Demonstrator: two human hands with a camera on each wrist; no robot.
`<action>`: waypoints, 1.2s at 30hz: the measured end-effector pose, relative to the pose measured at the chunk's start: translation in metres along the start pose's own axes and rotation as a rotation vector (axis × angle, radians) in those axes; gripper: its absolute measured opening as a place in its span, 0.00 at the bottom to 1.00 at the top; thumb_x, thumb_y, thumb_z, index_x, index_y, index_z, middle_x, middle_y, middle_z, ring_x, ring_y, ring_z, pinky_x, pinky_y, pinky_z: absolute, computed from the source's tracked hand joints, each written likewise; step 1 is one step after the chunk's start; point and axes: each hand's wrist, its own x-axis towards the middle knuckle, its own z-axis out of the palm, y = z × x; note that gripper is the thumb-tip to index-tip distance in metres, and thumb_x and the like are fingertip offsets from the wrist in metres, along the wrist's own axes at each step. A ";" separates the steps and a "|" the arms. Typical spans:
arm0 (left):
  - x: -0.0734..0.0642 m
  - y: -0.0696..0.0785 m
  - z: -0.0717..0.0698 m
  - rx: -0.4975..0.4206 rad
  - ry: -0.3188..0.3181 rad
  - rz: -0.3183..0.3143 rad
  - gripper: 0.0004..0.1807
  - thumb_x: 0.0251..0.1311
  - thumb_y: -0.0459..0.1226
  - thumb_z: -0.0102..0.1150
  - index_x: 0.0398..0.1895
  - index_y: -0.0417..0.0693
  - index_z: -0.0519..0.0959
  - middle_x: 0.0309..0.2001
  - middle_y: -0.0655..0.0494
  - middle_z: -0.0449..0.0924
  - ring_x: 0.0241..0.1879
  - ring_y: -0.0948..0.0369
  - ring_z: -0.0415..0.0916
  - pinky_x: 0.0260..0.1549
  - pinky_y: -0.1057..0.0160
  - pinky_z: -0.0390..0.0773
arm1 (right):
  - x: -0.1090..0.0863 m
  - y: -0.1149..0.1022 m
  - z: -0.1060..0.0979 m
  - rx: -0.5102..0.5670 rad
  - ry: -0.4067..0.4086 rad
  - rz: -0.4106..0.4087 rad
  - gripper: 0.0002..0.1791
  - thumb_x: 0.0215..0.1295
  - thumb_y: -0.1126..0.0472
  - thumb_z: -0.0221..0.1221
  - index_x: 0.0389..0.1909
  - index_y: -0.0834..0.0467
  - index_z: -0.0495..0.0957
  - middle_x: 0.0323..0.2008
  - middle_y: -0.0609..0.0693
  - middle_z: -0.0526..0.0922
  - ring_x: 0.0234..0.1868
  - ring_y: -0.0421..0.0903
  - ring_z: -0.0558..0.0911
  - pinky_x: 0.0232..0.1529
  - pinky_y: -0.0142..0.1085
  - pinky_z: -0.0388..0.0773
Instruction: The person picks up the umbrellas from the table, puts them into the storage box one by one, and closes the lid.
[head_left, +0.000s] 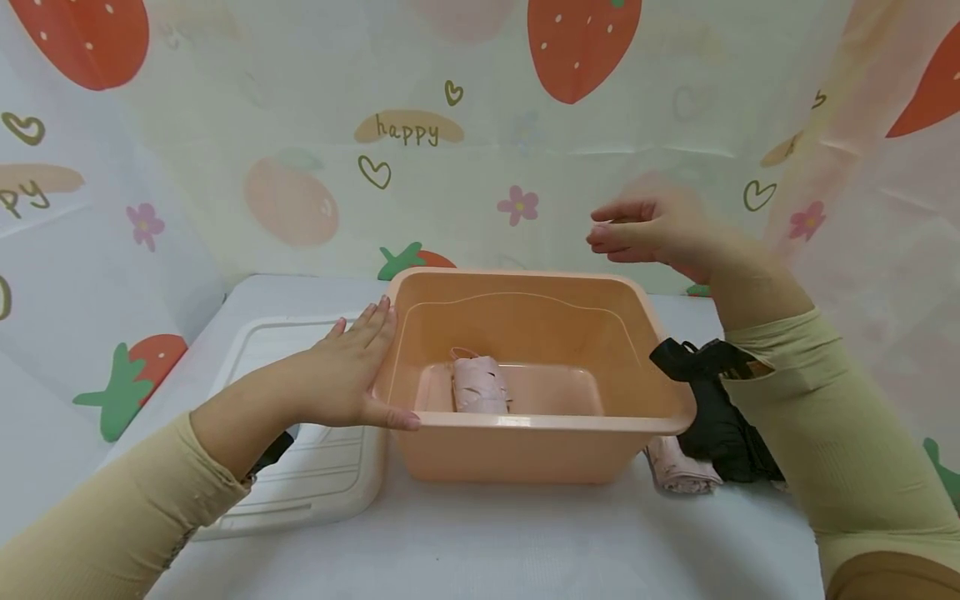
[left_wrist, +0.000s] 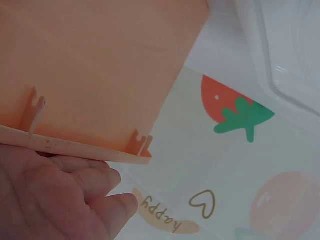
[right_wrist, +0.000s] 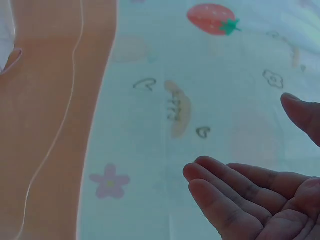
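A peach plastic storage bin [head_left: 525, 454] stands on the white table, its inside facing up. On its floor lies a rolled pale-pink bundle [head_left: 480, 385] with dark marks and a thin loop at its far end; part of it also shows at the edge of the right wrist view. My left hand [head_left: 348, 362] rests on the bin's left rim, fingers straight along the side and thumb over the front corner. Above the bin's far right corner, my right hand [head_left: 652, 227] hangs in the air with nothing in it, fingers extended and thumb apart in the right wrist view.
Left of the bin lies a white lid [head_left: 300, 483], partly under my left forearm. A folded pink patterned cloth [head_left: 681, 467] and a black bundle [head_left: 723, 433] lie on the right, partly hidden by the right sleeve. A fruit-printed curtain [head_left: 300, 92] encloses the table.
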 end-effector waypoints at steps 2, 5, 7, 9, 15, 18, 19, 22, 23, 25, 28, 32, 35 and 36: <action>0.000 0.000 0.000 0.001 -0.001 0.000 0.74 0.31 0.80 0.41 0.69 0.34 0.33 0.71 0.40 0.25 0.70 0.47 0.26 0.64 0.41 0.37 | -0.005 0.005 -0.009 0.018 0.016 0.003 0.29 0.63 0.57 0.57 0.61 0.67 0.63 0.48 0.52 0.78 0.48 0.41 0.79 0.51 0.34 0.73; 0.000 0.000 0.000 0.002 -0.002 -0.002 0.74 0.31 0.80 0.41 0.69 0.34 0.33 0.71 0.41 0.25 0.70 0.48 0.26 0.64 0.41 0.36 | -0.014 0.013 -0.022 0.017 0.030 0.017 0.29 0.64 0.56 0.56 0.61 0.67 0.62 0.46 0.48 0.78 0.47 0.38 0.79 0.49 0.31 0.74; 0.001 0.000 0.000 0.004 -0.002 -0.003 0.74 0.31 0.80 0.41 0.69 0.34 0.33 0.71 0.41 0.25 0.70 0.48 0.26 0.64 0.41 0.36 | -0.019 0.019 -0.030 0.017 0.040 0.026 0.29 0.64 0.56 0.55 0.62 0.66 0.62 0.45 0.45 0.79 0.46 0.37 0.79 0.48 0.29 0.74; 0.001 0.000 0.000 0.004 -0.002 -0.005 0.74 0.31 0.80 0.40 0.69 0.34 0.33 0.71 0.41 0.25 0.70 0.48 0.26 0.64 0.41 0.36 | -0.025 0.026 -0.039 0.014 0.045 0.035 0.29 0.65 0.55 0.54 0.62 0.66 0.61 0.44 0.43 0.80 0.46 0.36 0.79 0.47 0.28 0.75; 0.000 -0.001 -0.001 0.002 -0.007 -0.006 0.74 0.31 0.80 0.40 0.69 0.34 0.32 0.71 0.41 0.25 0.70 0.48 0.25 0.64 0.42 0.36 | -0.043 0.051 -0.061 0.056 0.073 0.046 0.17 0.67 0.57 0.51 0.56 0.54 0.69 0.42 0.38 0.81 0.46 0.34 0.79 0.44 0.26 0.75; 0.000 -0.001 0.000 0.002 -0.009 -0.005 0.74 0.31 0.80 0.40 0.69 0.35 0.32 0.71 0.42 0.25 0.70 0.48 0.25 0.64 0.42 0.36 | -0.052 0.064 -0.069 0.073 0.090 0.046 0.11 0.68 0.58 0.50 0.48 0.46 0.73 0.41 0.38 0.81 0.45 0.34 0.80 0.43 0.25 0.75; 0.000 -0.001 0.000 0.003 -0.010 -0.005 0.74 0.31 0.80 0.40 0.69 0.35 0.32 0.71 0.42 0.25 0.70 0.48 0.25 0.64 0.42 0.36 | -0.055 0.068 -0.072 0.072 0.094 0.052 0.10 0.68 0.58 0.50 0.47 0.43 0.73 0.41 0.37 0.81 0.45 0.34 0.80 0.43 0.25 0.75; 0.001 0.000 0.000 0.005 -0.010 -0.004 0.74 0.31 0.80 0.40 0.69 0.34 0.32 0.71 0.42 0.25 0.70 0.48 0.25 0.64 0.42 0.36 | -0.064 0.082 -0.079 0.077 0.109 0.063 0.10 0.69 0.58 0.48 0.44 0.40 0.74 0.40 0.37 0.82 0.44 0.34 0.80 0.42 0.24 0.75; 0.001 0.000 -0.001 0.005 -0.011 -0.005 0.74 0.31 0.80 0.40 0.69 0.34 0.32 0.71 0.42 0.25 0.70 0.49 0.25 0.64 0.42 0.36 | -0.067 0.087 -0.081 0.082 0.115 0.070 0.10 0.69 0.58 0.48 0.44 0.40 0.74 0.40 0.37 0.82 0.44 0.34 0.80 0.42 0.24 0.75; 0.001 0.000 -0.001 0.004 -0.011 -0.006 0.74 0.32 0.80 0.40 0.69 0.34 0.32 0.71 0.42 0.25 0.70 0.49 0.25 0.64 0.43 0.36 | -0.073 0.098 -0.086 0.087 0.128 0.075 0.10 0.69 0.57 0.48 0.43 0.39 0.74 0.40 0.36 0.82 0.43 0.34 0.80 0.42 0.24 0.75; 0.001 0.000 -0.001 0.006 -0.010 -0.010 0.73 0.33 0.80 0.41 0.69 0.35 0.32 0.71 0.43 0.24 0.70 0.50 0.25 0.64 0.43 0.36 | -0.082 0.114 -0.091 0.120 0.146 0.078 0.11 0.69 0.59 0.48 0.41 0.39 0.76 0.39 0.37 0.83 0.42 0.34 0.81 0.41 0.25 0.76; 0.001 0.000 0.000 0.005 -0.008 -0.008 0.73 0.33 0.80 0.41 0.69 0.35 0.33 0.71 0.43 0.24 0.70 0.50 0.25 0.64 0.43 0.36 | -0.093 0.137 -0.097 0.133 0.162 0.096 0.13 0.69 0.60 0.47 0.39 0.38 0.77 0.37 0.37 0.82 0.41 0.33 0.80 0.40 0.25 0.76; 0.001 0.000 0.001 -0.003 -0.006 -0.003 0.73 0.33 0.80 0.41 0.69 0.34 0.33 0.71 0.42 0.25 0.70 0.49 0.25 0.64 0.42 0.36 | -0.102 0.153 -0.101 0.113 0.155 0.127 0.12 0.70 0.58 0.47 0.39 0.37 0.76 0.37 0.34 0.82 0.40 0.32 0.80 0.39 0.23 0.76; 0.001 0.000 0.001 -0.004 -0.008 -0.003 0.73 0.33 0.80 0.41 0.69 0.34 0.32 0.71 0.42 0.25 0.70 0.49 0.25 0.64 0.42 0.36 | -0.104 0.158 -0.102 0.106 0.151 0.140 0.12 0.70 0.57 0.47 0.39 0.37 0.76 0.37 0.33 0.81 0.40 0.31 0.80 0.38 0.23 0.75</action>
